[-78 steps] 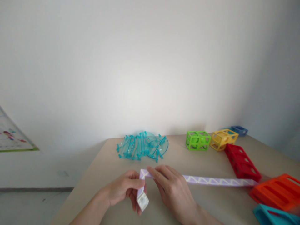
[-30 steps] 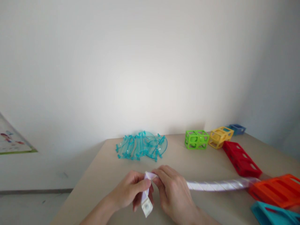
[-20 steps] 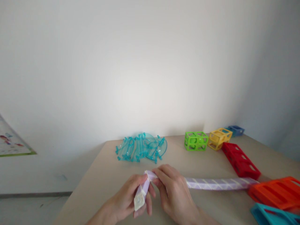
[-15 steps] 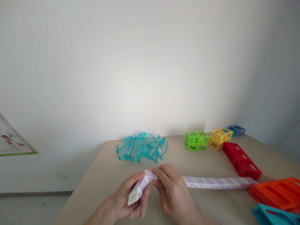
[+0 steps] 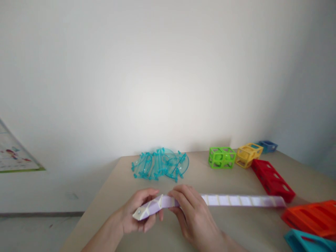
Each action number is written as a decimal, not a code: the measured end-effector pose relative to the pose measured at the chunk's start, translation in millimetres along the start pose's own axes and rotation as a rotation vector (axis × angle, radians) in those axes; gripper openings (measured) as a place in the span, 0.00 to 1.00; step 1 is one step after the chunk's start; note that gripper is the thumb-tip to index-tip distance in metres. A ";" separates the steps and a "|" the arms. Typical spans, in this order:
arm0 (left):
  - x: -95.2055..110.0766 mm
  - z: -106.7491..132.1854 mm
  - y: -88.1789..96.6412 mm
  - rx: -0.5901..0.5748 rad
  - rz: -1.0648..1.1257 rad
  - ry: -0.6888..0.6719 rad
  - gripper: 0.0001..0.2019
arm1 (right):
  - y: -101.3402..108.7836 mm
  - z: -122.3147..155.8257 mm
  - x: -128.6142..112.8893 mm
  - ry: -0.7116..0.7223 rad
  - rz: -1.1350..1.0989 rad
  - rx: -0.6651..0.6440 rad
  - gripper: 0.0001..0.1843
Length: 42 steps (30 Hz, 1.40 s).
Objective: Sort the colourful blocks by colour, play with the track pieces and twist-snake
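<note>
A long purple and white segmented twist toy [image 5: 236, 201] stretches across the beige table [image 5: 120, 182] from the centre to the right. My left hand [image 5: 136, 215] pinches its near end, which bends slightly down and left. My right hand [image 5: 191, 213] grips the segments just beside it, fingers curled over the strip. The far end of the toy reaches the red block [image 5: 271, 180].
A pile of clear teal plastic pieces [image 5: 161, 163] lies at the table's back. Green [image 5: 222, 157], yellow [image 5: 249, 154] and blue [image 5: 267, 145] frame cubes sit at the back right. An orange block [image 5: 312, 217] and a teal one [image 5: 307, 241] lie at the near right. A poster [image 5: 13, 154] lies on the floor at the left.
The end segments that hung bent downward in my left hand have been turned up until nearly in line with the strip. The whole strip has rotated about its length.
</note>
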<state>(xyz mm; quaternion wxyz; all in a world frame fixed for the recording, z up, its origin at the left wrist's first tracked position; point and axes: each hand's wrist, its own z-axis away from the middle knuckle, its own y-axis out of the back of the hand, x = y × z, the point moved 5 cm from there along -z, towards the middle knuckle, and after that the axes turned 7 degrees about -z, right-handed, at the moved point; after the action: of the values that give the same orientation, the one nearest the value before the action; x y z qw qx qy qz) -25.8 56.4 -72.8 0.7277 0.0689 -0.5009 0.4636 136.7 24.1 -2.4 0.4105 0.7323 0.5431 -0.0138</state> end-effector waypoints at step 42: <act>55.7 41.3 -3.8 0.888 -1.339 -0.716 0.18 | -10.7 -3.1 26.5 -0.250 0.173 -0.236 0.15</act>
<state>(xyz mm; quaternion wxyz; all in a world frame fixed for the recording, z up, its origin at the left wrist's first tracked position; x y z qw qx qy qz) -46.6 64.7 -7.1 0.5519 0.7661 -0.3266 0.0420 137.6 47.6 -19.0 0.5573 0.7158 0.4208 -0.0053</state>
